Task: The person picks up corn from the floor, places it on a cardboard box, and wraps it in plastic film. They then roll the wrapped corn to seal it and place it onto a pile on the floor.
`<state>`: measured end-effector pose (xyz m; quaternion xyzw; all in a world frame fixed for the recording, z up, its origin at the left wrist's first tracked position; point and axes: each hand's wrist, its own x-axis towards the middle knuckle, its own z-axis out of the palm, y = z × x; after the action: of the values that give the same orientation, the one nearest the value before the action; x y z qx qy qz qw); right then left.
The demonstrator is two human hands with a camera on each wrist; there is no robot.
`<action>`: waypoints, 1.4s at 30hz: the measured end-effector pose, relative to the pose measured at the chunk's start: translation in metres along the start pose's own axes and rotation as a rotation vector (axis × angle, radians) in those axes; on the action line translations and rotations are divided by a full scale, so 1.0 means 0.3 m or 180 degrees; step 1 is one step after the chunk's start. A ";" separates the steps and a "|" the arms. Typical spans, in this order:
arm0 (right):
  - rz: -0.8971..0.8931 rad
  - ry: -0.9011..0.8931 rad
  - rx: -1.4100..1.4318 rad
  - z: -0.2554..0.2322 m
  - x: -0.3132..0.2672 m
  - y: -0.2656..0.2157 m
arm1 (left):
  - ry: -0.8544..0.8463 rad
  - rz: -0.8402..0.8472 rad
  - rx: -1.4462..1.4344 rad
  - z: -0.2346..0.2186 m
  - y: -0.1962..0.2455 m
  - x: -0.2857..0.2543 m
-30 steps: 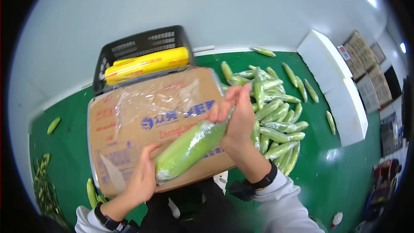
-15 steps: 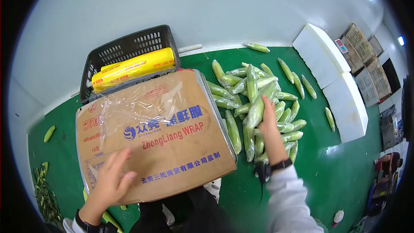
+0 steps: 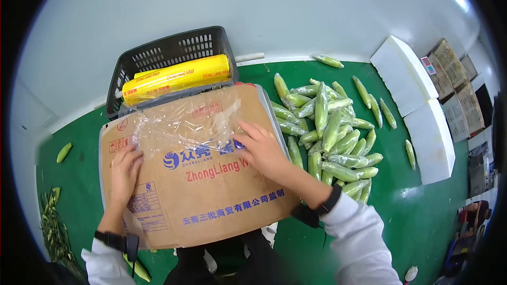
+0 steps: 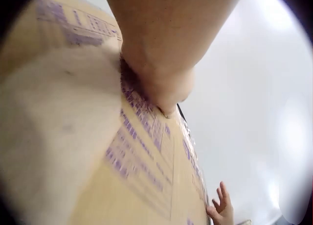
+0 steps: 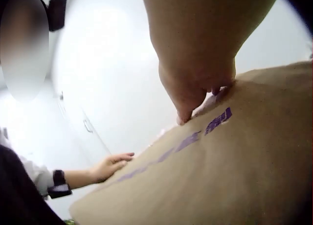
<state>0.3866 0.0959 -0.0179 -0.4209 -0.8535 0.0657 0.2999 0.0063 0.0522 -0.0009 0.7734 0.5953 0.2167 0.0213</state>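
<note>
A cardboard sheet (image 3: 222, 187) with blue and red print lies flat before me, and a crumpled piece of clear plastic film (image 3: 182, 126) is spread over its far part. My left hand (image 3: 125, 171) rests at the left of the cardboard, fingertips by the film's near left corner. Over the printed lettering, my right hand (image 3: 261, 150) has its fingers extended to the film's right edge. The right wrist view shows the left hand (image 5: 107, 168) with fairly straight fingers; in the left wrist view the right hand (image 4: 223, 208) has spread fingers.
Ears of corn (image 3: 343, 161) wrapped in film lie piled on the green floor (image 3: 391, 216) at right. Behind the cardboard, a black crate (image 3: 158, 55) holds yellow wrap rolls (image 3: 179, 79). White foam boxes (image 3: 428, 140) stand far right; loose husks (image 3: 53, 232) lie at left.
Both hands held a wrapped ear of corn over the cardboard; the right hand then laid it on the pile and let go. Now both hands are back at the film.
</note>
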 end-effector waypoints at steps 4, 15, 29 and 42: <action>-0.0068 -0.0443 0.0833 0.032 0.099 0.088 | 0.0431 -0.0422 -0.0693 -0.048 -0.013 0.058; 0.1390 -0.1871 0.1598 -0.215 -0.300 -0.348 | 0.0456 0.0439 -0.0126 -0.200 -0.006 -0.817; 0.1944 -0.1776 0.1632 -0.167 -0.326 -0.382 | 0.0044 -0.2648 -0.1615 0.575 -0.472 -1.246; 0.1831 -0.1533 0.1676 -0.149 -0.349 -0.378 | -0.0557 -0.0690 -0.1286 -0.481 0.132 -0.567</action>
<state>0.3836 -0.0619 0.0118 -0.5229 -0.7016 0.4571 0.1593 -0.0431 -0.1499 0.0885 0.7008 0.6154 0.2599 0.2503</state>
